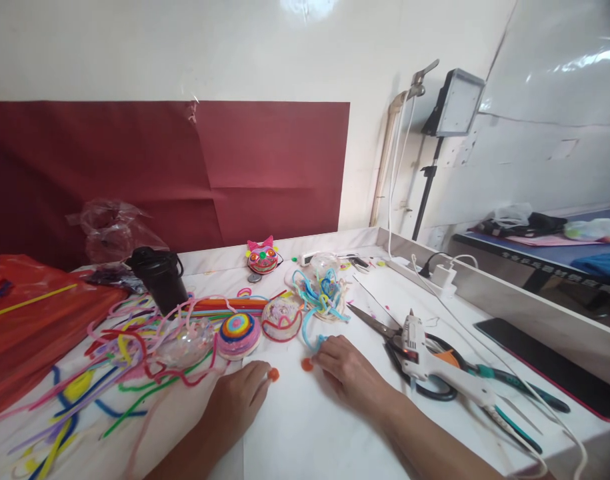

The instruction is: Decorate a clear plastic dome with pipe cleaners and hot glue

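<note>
Two bare hands are at work over a white sheet (295,440) at the lower centre of the frame. The left hand (235,400) is left of centre, fingers bunched close together, their tips right at a small orange piece (273,375); from here I can't tell whether they grip it or only touch it. The right hand (349,373), just right of centre, has its fingers curled down, narrow, beside an orange disc (307,365) lying on the sheet. A light blue fuzzy strand (312,341) runs down to those fingertips, though I can't make out whether it is pinched.

Just above the hands, in the middle of the frame, sit a striped dome (236,332), a pale dome (281,318) edged with red and a tangle of blue strands (322,293). Coloured fuzzy sticks (139,393) sprawl over the lower left, near a black cup (159,277). At the right lie scissors (379,325), a white glue gun (449,373) and green-handled pliers (522,383). A pink cat-eared mask (263,257) stands at the back, near the centre.
</note>
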The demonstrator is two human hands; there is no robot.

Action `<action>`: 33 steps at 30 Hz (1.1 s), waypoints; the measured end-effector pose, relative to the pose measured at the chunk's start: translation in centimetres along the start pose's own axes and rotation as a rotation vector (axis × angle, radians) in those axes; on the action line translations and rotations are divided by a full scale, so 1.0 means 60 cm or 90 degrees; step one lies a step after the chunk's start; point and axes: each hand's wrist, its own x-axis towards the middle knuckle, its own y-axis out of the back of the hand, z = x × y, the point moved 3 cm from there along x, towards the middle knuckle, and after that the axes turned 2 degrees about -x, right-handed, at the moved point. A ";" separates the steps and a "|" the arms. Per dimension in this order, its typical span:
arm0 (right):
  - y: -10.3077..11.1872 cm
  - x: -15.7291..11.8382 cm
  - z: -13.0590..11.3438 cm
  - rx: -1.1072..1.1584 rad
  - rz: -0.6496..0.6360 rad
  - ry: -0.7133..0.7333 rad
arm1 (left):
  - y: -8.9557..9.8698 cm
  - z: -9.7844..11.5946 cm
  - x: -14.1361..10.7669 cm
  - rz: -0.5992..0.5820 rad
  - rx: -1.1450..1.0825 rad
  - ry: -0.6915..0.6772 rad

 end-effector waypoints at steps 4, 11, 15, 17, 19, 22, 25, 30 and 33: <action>-0.003 -0.001 0.003 -0.002 -0.002 0.002 | 0.003 0.001 0.002 0.005 0.003 -0.003; -0.001 -0.001 0.004 -0.003 0.010 0.005 | 0.007 0.004 0.006 0.040 0.003 -0.025; 0.003 0.001 0.003 -0.001 -0.003 0.003 | 0.009 0.004 0.007 0.034 -0.011 -0.019; 0.005 0.001 0.003 0.000 -0.007 -0.001 | 0.009 0.003 0.008 0.027 -0.008 -0.018; 0.007 0.001 0.003 0.007 -0.011 -0.004 | 0.008 0.002 0.008 0.033 -0.009 -0.023; 0.008 0.001 0.003 0.009 -0.019 -0.011 | 0.006 0.000 0.008 0.050 -0.023 -0.028; 0.009 0.000 0.003 0.006 -0.026 -0.019 | 0.004 -0.002 0.008 0.059 -0.033 -0.025; 0.010 0.001 0.003 0.002 -0.043 -0.028 | 0.002 -0.003 0.009 0.062 -0.029 -0.022; 0.010 0.001 0.004 0.000 -0.047 -0.030 | 0.003 -0.002 0.009 0.068 -0.021 -0.031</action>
